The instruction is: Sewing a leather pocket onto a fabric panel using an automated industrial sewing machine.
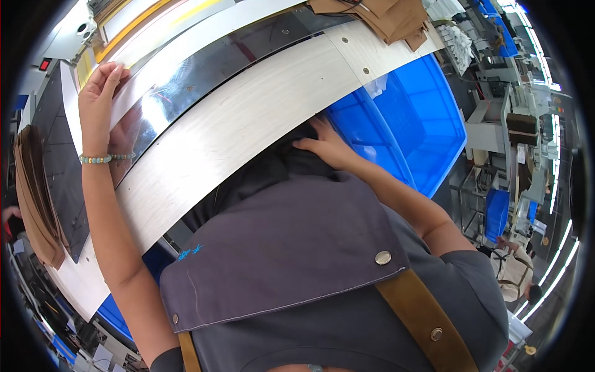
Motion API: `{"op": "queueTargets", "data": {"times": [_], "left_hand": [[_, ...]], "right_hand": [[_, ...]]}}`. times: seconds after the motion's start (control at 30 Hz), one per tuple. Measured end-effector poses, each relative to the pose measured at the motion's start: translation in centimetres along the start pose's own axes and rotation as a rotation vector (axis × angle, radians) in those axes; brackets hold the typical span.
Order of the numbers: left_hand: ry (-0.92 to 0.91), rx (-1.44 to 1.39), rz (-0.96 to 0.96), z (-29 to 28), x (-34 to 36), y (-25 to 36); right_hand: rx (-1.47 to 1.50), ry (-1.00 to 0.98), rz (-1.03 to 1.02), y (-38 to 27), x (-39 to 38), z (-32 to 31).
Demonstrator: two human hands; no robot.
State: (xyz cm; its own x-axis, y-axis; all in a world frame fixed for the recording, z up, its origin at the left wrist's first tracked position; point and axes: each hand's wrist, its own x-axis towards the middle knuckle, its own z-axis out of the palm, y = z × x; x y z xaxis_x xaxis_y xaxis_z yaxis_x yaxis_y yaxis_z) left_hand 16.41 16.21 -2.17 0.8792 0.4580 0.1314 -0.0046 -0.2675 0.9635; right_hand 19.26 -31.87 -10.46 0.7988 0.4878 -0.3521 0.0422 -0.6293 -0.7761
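Note:
My left hand (99, 102), a beaded bracelet (105, 159) at its wrist, is over the far left of the worktop. Its thumb and fingers are curled together at the edge of a white sheet (139, 93); what is pinched between them, if anything, cannot be made out. Beside that hand a shiny metal plate (204, 80) runs along the pale worktop (248, 99). My right hand (331, 149) is low by the worktop's near edge, against dark cloth over my lap. Its thumb stands apart from the fingers, whose tips are partly hidden, and no object shows in it.
Blue plastic bins (427, 124) stand right of the worktop, next to my right arm. Brown flat pieces (390, 22) lie at its far right corner, and more brown panels (34, 192) hang at the left. A machine with an orange-yellow bar (130, 31) lies beyond my left hand.

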Motion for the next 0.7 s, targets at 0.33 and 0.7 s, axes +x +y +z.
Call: {"op": "queueTargets", "data": {"times": [0.33,0.7], "left_hand": [[-0.019,-0.006,-0.030,0.0,0.0,0.3],[-0.013,0.034,0.004,0.0,-0.3,0.5]], "right_hand": [[0.320,0.006,0.100,-0.4,4.0,3.4],[0.200,0.066,0.021,2.7,4.4,4.6]]}}
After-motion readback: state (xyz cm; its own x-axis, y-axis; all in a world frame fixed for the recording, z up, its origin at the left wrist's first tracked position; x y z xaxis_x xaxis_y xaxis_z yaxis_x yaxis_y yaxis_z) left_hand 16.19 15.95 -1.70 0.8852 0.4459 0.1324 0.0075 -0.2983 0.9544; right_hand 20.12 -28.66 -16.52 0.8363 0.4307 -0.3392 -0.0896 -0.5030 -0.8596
